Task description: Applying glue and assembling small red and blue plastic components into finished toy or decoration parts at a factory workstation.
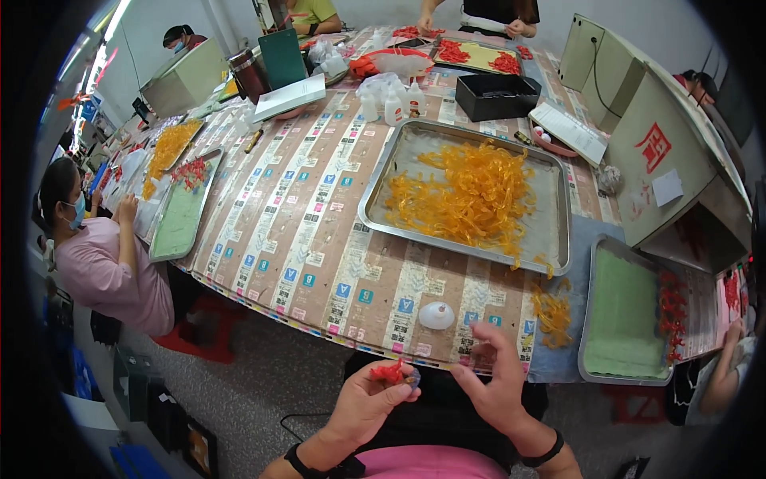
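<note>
Near the table edge (319, 332), hands (363, 411) (496, 393) (left holding red piece (388, 372)) stand apart.

Red piece (386, 372): partly covered by left hand (369, 399)
Black box (496, 109): inside unclear
Black-shirted person (496, 11): head cut off above

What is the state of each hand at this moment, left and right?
Left hand: closed, holding a red piece.
Right hand: open, nothing visible in it.

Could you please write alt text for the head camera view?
A person's left hand holds a small red piece; the right hand is open beside it. Beyond them, a metal tray heaped with translucent orange strips rests on a patterned table, with co-workers around it.
</note>
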Tool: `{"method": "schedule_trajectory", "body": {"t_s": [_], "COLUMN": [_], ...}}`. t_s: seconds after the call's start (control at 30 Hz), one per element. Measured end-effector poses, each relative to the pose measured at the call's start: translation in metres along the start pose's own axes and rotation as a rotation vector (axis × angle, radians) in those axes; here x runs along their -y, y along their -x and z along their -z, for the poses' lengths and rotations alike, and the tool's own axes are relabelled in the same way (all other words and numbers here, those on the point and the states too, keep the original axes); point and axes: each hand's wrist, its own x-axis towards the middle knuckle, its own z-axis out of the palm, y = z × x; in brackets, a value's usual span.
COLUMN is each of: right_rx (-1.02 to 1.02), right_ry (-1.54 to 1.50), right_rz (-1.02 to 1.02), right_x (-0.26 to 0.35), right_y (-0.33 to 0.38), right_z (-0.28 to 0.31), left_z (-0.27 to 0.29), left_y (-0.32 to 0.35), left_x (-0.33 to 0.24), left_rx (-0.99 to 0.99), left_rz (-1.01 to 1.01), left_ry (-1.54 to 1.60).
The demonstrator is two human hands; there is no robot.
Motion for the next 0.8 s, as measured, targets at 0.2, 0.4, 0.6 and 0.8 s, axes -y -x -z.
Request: {"method": "schedule_trajectory", "body": {"t_s": [0.2,0.4,0.6,0.8], "right_rx": [0.049,0.183,0.139,0.213], "right_ry": [0.246,0.116,-0.124,0.179], "right_rz": [0.193,0.111,-0.044,0.129], "right_x": [0.019,0.005,0.02,0.011], "right_y": [-0.04,-0.043,0.001,0.028], "right_z": [-0.022,-0.024,0.021,0.06], "left_z": [0.002,0.002,-0.001,-0.014], "left_y": [0.006,0.006,-0.003,-0.014], "left_x": [-0.015,-0.015,-0.01,-0.007], "left_rx": [-0.012,0.011,0.121,0.23], "left_rz": [-0.046,-0.085,-0.167,-0.195], "left_ry": [-0.083,-0.157,-0.254,-0.39]}}
